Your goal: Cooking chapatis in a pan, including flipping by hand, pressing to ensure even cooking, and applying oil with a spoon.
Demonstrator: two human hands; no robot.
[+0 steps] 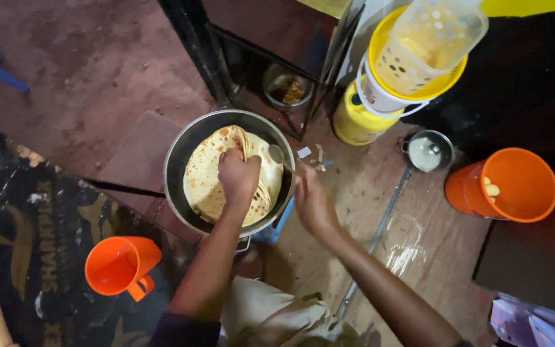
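The left hand (237,175) is closed into a fist, pinching the flatbread (226,173) stack from above; the right hand (309,199), fingers loosely together, grips the pan's (181,148) right rim; the round flatbread lies flat inside the pan, its folded edge running toward the far side; an orange jug (120,265) stands near-left on the floor.

A stack of round flatbreads (208,177), pale yellow with brown toasted spots, lies flat in a wide dark metal pan (181,160) and fills most of its floor. The top one is folded up at its far edge. The pan sits on a wooden bench (412,225), at its left edge.
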